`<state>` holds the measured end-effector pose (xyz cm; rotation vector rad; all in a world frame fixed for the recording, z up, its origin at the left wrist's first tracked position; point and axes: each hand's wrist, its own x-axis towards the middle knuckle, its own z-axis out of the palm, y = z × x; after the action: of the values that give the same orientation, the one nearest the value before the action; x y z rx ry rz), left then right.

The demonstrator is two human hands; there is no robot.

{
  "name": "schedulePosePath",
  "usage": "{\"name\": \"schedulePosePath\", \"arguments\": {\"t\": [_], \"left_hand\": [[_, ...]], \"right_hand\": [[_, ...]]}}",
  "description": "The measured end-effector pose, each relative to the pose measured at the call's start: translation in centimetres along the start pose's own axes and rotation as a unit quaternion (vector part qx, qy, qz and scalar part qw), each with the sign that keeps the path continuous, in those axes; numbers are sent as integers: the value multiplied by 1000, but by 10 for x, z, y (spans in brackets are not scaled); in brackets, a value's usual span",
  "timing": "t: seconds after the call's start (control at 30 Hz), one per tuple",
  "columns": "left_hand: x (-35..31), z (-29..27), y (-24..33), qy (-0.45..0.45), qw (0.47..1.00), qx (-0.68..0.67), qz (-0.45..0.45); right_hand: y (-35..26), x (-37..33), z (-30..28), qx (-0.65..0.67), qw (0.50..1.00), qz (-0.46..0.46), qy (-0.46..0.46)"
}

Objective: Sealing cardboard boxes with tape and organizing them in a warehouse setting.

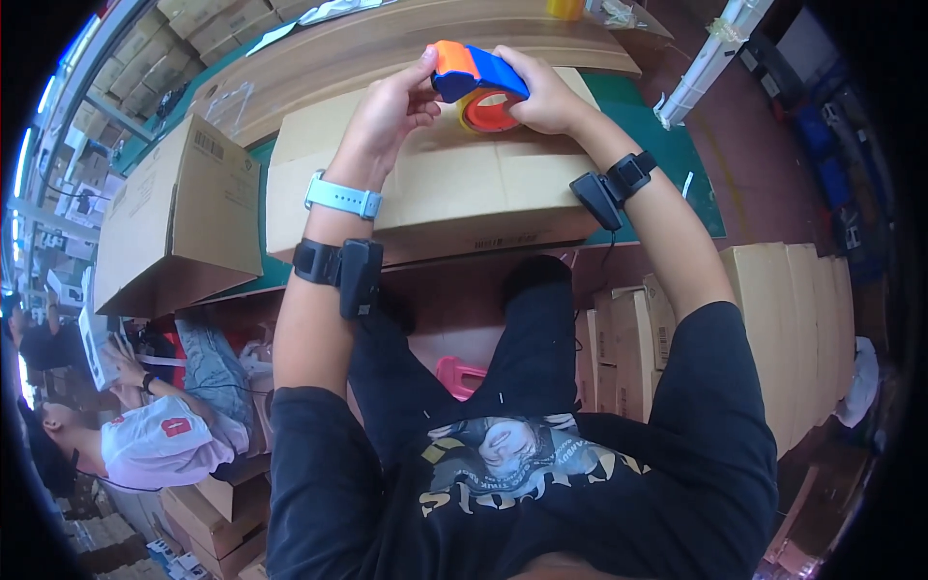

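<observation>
Above the far part of a closed cardboard box [435, 184] I hold a blue and orange tape dispenser [495, 70] with a roll of tape [488, 111] in it. My right hand [549, 95] is wrapped round its blue body from the right. At its orange front end, my left hand [391, 106] has thumb and fingertips closed on the dispenser's edge; whether they pinch a tape end cannot be made out. The box lies lengthwise in front of me, its top flaps meeting along a seam.
Another cardboard box [184, 213] stands on the green table top [643, 111] at the left. A wooden board [348, 63] runs behind. Stacked cartons [783, 329] stand to my right, and a white post [710, 63] rises at the back right. A co-worker [164, 435] sits to the left.
</observation>
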<state>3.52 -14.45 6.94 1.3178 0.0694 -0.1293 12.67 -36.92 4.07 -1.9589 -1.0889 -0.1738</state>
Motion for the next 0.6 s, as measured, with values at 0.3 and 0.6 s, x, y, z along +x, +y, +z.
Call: {"name": "schedulePosePath", "arguments": {"t": [0.3, 0.6], "left_hand": [[-4, -6, -3, 75, 984, 133, 87], [-76, -179, 24, 239, 935, 243, 93]], "right_hand": [[-21, 5, -2, -54, 998, 24, -38], [-44, 13, -14, -147, 983, -26, -110]]}}
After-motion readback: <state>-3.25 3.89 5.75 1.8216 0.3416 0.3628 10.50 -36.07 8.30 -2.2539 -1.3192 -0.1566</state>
